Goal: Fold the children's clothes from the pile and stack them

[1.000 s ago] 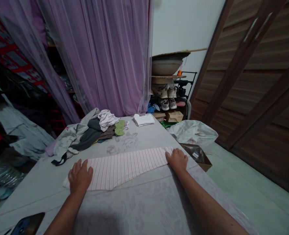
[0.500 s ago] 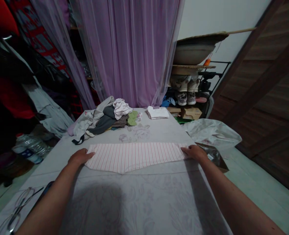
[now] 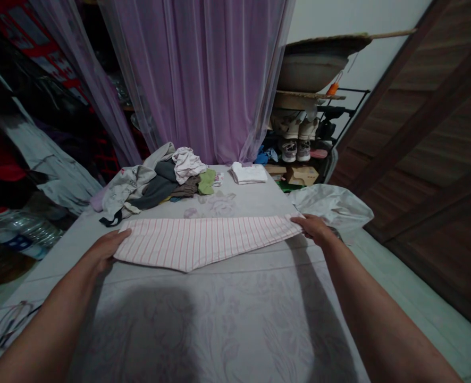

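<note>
A pink-and-white striped garment (image 3: 203, 239), folded lengthwise, stretches across the pale flowered table cover (image 3: 227, 319). My left hand (image 3: 110, 246) pinches its wide left end. At the narrow right end, my right hand (image 3: 313, 227) grips the cloth between thumb and fingers. Behind the garment on the left lies a heap of crumpled clothes (image 3: 159, 181) in grey, white, brown and green. A folded white cloth (image 3: 249, 173) rests at the far edge of the table.
Purple curtains (image 3: 211, 80) hang behind the table. On the right stand a rack with shoes (image 3: 295, 150), cardboard boxes (image 3: 302, 174) and a pale plastic bag (image 3: 331, 205). Large plastic bottles (image 3: 28, 229) are at the left. Cables or glasses (image 3: 8, 330) lie at the near left corner.
The view has shifted, so most things appear lower-right to upper-left. The garment's right end is now raised and narrower, with both hands still holding the ends.
</note>
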### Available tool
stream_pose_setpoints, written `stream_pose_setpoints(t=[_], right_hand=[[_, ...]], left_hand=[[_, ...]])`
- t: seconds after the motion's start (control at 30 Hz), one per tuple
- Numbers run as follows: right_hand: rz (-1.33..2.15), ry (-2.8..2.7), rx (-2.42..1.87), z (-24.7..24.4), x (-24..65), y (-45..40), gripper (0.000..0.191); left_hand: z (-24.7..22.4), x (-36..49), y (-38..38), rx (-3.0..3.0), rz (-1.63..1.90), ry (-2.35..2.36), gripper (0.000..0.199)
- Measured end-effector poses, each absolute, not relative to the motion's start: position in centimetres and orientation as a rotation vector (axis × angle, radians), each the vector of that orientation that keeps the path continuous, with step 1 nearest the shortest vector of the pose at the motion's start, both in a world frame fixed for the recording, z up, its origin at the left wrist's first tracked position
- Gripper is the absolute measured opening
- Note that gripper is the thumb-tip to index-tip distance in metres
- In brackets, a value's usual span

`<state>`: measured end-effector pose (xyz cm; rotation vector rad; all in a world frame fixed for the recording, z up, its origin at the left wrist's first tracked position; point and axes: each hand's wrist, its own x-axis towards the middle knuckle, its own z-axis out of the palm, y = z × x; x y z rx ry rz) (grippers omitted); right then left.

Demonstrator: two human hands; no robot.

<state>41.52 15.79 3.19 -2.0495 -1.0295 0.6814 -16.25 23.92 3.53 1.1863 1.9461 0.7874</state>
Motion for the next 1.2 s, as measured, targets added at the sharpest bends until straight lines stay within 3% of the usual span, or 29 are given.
stream_pose_setpoints(t=[0.2,0.33,0.43,0.57,0.7,0.87,1.1,1.2], right_hand=[[0.513,-1.013,-2.210,1.1,40.8,15.6,0.047],[0.634,-1.197,-2.038,0.7,40.9,13.7,0.066],[0.739,-1.406,-1.892,1.0,41.9,11.6,0.072],[0.790,-1.528,-1.878,0.3,42.4,10.0,0.065],[0.361,-1.555,-1.990,-0.9,40.9,10.2,0.046],[-0.026,-1.508,-1.958,0.9,39.9,10.3,0.026],[0.295,-1.262,-1.738,6.0,41.3,11.8,0.030],[0.307,-1.152,-1.857,5.2,40.9,13.9,0.032]], left_hand=[[2.0,-16.1,23.5,1.185,0.840,1.887,0.058],[2.0,-18.0,22.5,1.296,0.750,1.859,0.081],[2.7,-20.7,21.5,1.332,0.559,1.632,0.083],[3.5,-22.1,20.4,1.437,0.335,1.553,0.074],[3.9,-19.8,19.7,1.495,0.392,1.688,0.083],[5.3,-18.0,19.3,1.523,0.645,1.871,0.071],[8.7,-19.1,21.2,1.382,1.094,1.826,0.076],[9.0,-17.4,22.2,1.144,1.058,1.735,0.062]])
